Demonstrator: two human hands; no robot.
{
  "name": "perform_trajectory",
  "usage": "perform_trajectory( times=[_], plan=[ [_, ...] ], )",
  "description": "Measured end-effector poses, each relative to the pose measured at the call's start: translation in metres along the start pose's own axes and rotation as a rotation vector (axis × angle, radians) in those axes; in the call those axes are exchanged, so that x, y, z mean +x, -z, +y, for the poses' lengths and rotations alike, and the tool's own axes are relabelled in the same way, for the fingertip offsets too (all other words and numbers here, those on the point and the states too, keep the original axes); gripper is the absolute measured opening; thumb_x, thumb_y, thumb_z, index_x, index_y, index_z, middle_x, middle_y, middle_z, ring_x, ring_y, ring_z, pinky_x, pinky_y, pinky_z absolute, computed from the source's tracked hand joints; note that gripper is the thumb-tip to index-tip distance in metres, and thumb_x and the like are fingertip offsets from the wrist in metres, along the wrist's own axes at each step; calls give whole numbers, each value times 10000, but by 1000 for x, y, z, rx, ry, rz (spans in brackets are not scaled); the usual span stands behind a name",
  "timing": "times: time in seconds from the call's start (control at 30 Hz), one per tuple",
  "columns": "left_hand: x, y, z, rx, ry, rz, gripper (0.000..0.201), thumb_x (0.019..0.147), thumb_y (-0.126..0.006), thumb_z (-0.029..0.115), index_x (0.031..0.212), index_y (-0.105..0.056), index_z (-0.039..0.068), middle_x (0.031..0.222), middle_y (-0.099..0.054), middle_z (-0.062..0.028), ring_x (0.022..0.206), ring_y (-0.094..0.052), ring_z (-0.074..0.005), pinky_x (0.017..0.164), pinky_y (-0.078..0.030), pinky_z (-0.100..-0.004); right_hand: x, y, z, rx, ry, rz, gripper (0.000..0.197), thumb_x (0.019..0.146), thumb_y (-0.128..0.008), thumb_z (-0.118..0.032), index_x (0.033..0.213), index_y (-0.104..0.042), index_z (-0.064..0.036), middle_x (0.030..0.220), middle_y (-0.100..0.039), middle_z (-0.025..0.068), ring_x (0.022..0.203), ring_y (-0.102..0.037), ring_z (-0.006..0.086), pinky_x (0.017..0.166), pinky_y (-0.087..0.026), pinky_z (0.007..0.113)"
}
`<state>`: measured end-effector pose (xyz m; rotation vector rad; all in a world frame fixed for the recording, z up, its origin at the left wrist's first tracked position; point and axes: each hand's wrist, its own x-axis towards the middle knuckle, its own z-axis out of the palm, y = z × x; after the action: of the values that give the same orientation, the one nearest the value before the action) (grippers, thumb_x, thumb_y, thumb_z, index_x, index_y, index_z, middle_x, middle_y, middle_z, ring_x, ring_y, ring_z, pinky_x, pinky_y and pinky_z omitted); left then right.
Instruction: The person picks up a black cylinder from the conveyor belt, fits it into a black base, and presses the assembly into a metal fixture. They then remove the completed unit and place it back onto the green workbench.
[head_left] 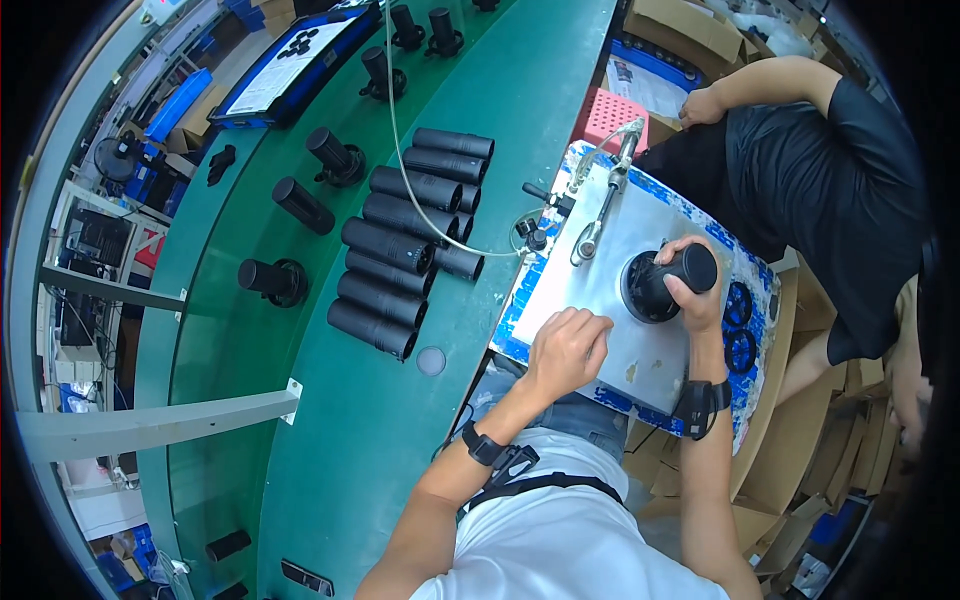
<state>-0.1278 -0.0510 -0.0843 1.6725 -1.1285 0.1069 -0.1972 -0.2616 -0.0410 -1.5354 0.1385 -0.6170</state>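
Observation:
My right hand is wrapped round a black plastic cylinder with a wide round base. That part stands tilted on a metal plate atop a small bench. To its left, my left hand hovers over the plate's near edge with fingers curled together; whether anything is inside them is hidden. Beyond both hands, a metal fixture with a rod is mounted on the bench, and a thin pale hose runs to its side. Two black spoked rings lie at the bench's right edge.
Stacked black tubes and a grey disc lie on the green table to the left. Further left stand several black cylinders with bases. A person in black is close on the right, beside cardboard boxes. A pink basket sits behind.

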Motion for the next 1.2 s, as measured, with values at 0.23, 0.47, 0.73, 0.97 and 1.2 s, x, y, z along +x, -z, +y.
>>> perform_trajectory(
  times=[0.23, 0.47, 0.73, 0.97, 1.2],
  plan=[
    [-2, -1, -3, 24, 11, 20, 130, 709, -624, 5, 824, -646, 62, 661, -538, -77, 613, -531, -260, 572, -421, -358, 24, 16, 7, 113, -132, -395, 447, 590, -766, -155, 952, -527, -47, 812, -583, 80, 788, -577, 191, 784, -465, 320],
    [-1, 0, -3, 40, 1, 23, 137, 697, -625, 9, 826, -643, 55, 669, -544, -75, 621, -534, -256, 575, -420, -354, 6, -4, 8, 29, 0, -68, 412, 639, -749, -94, 990, -544, -27, 839, -603, 82, 817, -592, 174, 815, -473, 322],
    [-3, -2, -2, 33, -12, 20, 128, 702, -624, 9, 820, -638, 55, 676, -549, -78, 629, -536, -264, 585, -424, -359, -9, -62, 7, -444, 167, 629, 288, 763, -682, 9, 1027, -570, -14, 917, -621, 58, 876, -600, 146, 847, -475, 285],
    [-3, 0, -3, -1, -33, 11, 115, 709, -624, 13, 815, -635, 54, 694, -552, -87, 638, -536, -266, 594, -424, -362, 11, 4, -8, -153, -6, -89, 429, 695, -704, -103, 1084, -549, -6, 930, -640, 99, 901, -616, 183, 866, -470, 317],
    [4, 0, 2, 30, 39, -1, 110, 719, -627, 19, 819, -649, 58, 658, -553, -91, 622, -542, -269, 586, -423, -363, -9, -27, 12, -285, 244, 326, 353, 712, -653, -49, 1032, -509, -13, 854, -621, 97, 798, -601, 175, 821, -485, 314]
  ],
)
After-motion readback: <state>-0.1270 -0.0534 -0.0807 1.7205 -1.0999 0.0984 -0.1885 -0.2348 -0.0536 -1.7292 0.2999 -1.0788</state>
